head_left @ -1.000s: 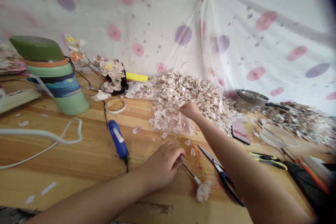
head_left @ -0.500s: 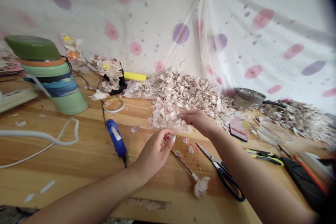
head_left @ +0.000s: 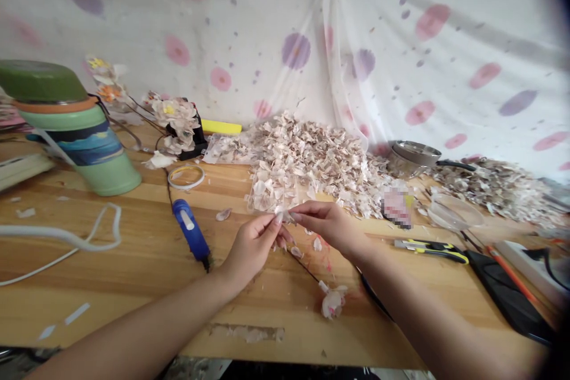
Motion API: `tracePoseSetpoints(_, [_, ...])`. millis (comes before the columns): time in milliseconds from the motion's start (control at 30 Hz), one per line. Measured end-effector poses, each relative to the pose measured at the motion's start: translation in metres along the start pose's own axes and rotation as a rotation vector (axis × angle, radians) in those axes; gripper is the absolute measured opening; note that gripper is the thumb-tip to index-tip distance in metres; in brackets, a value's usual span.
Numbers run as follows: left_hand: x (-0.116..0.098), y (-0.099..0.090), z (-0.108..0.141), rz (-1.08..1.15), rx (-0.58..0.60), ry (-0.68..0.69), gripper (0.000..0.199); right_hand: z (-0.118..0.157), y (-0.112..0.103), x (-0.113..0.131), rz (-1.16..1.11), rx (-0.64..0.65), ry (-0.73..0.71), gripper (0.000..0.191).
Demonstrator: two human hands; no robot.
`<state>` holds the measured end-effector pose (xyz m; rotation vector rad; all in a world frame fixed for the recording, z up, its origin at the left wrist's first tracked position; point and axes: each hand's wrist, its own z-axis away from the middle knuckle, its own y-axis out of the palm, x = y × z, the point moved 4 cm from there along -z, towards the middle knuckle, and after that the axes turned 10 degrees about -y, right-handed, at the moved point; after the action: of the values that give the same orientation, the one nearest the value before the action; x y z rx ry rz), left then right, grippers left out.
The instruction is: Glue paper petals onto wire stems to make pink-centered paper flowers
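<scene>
Above the table, just in front of the petal pile, my two hands meet fingertip to fingertip. Thumb and forefinger of my left hand pinch a small whitish petal; its other fingers curl below. The closed fingertips of my right hand are at the right side of this petal and seem to grip it too. Below them lies an artificial flower with pale petals, its thin dark stem running up toward my left hand. A few loose petals lie close by. My right forearm covers most of the scissors.
A large heap of dried petals spreads behind my hands. Left are a blue handheld tool, a tape roll and a green flask. Right are a utility knife, a clear dish and a metal pan.
My right hand has come back from the petal heap to my left fingertips, where a whitish petal now shows. My right forearm now hides most of the scissors. The view has shifted slightly.
</scene>
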<state>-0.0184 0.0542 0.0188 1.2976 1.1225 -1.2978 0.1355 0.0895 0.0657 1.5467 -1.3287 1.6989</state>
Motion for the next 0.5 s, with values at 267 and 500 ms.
tracePoseSetpoints(267, [-0.004, 0.003, 0.004, -0.017, 0.12, -0.059, 0.033, 0.0, 0.006, -0.003, 0.045, 0.065, -0.047, 0.032])
tracePoseSetpoints(500, [-0.003, 0.009, 0.005, -0.016, 0.262, -0.099, 0.032, 0.004, 0.011, -0.011, -0.089, 0.184, -0.072, 0.046])
